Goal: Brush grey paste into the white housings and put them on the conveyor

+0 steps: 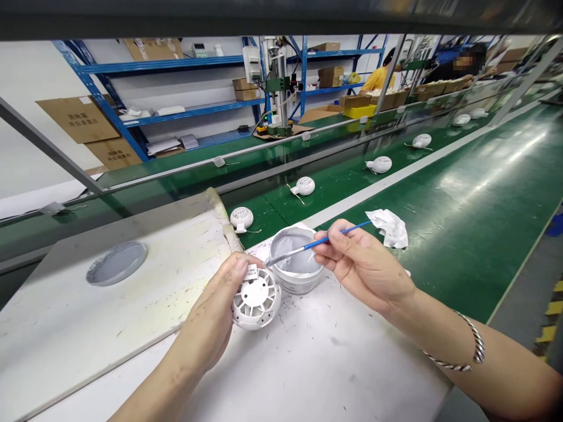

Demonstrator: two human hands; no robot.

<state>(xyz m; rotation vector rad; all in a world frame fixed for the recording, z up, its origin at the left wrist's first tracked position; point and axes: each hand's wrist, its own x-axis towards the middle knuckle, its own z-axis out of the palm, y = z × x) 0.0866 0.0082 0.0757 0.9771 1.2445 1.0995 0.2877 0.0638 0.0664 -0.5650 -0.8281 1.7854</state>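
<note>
Left hand (pixel 215 310) curled, gripping white vented plastic housing (pixel 256 299) at edge; looks light, stiff, thin ribs fragile, best held by rim. Grey-filled tub (pixel 297 278) just beside. Right hand (pixel 360 264) pinches blue-handled brush (pixel 316 241), tip over tub.

White vented housing (pixel 256 299) held tilted, blue brush (pixel 354 228) tipped grey

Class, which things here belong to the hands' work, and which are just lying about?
Work: left hand, white vented housing; right hand, blue-handled brush; white tub of grey paste.
Lying about: crumpled tissue; grey round disc; housings on the green conveyor belt.
</note>
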